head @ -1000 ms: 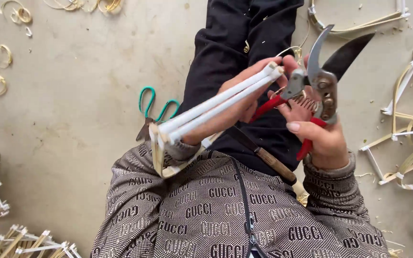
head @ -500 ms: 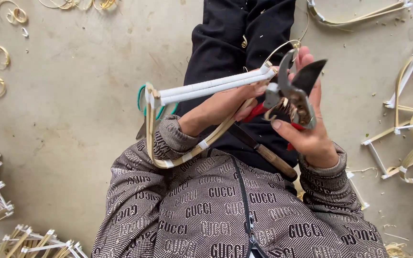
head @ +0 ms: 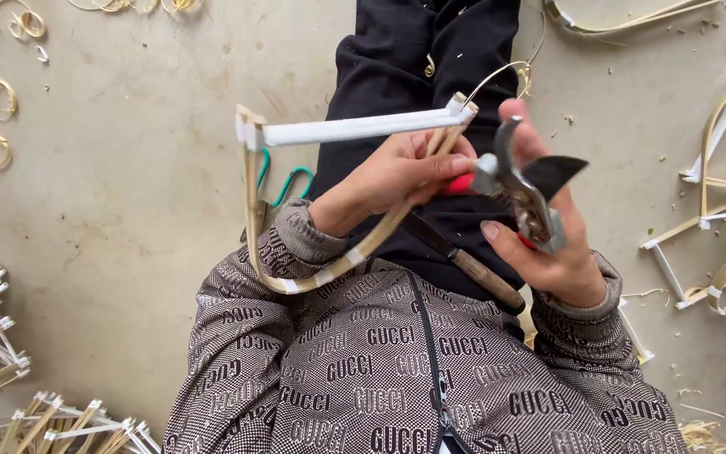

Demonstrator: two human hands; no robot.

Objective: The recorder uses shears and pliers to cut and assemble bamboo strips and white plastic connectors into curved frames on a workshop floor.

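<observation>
Two hands: left hand [head: 397, 176], right hand [head: 548, 244]. One bent bamboo frame [head: 338, 134], one pair of red-handled shears [head: 518, 189], one knife [head: 464, 265] beneath the shears, one green-handled scissors [head: 283, 181] beside the frame.

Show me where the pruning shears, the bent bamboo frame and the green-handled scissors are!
pruning shears [head: 524, 195], head view, on the metal pivot.
bent bamboo frame [head: 355, 129], head view, on its white-wrapped bar.
green-handled scissors [head: 289, 178], head view, on a handle loop.

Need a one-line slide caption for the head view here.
Left hand holds a bent bamboo frame over the lap; right hand grips red-handled pruning shears.
</observation>
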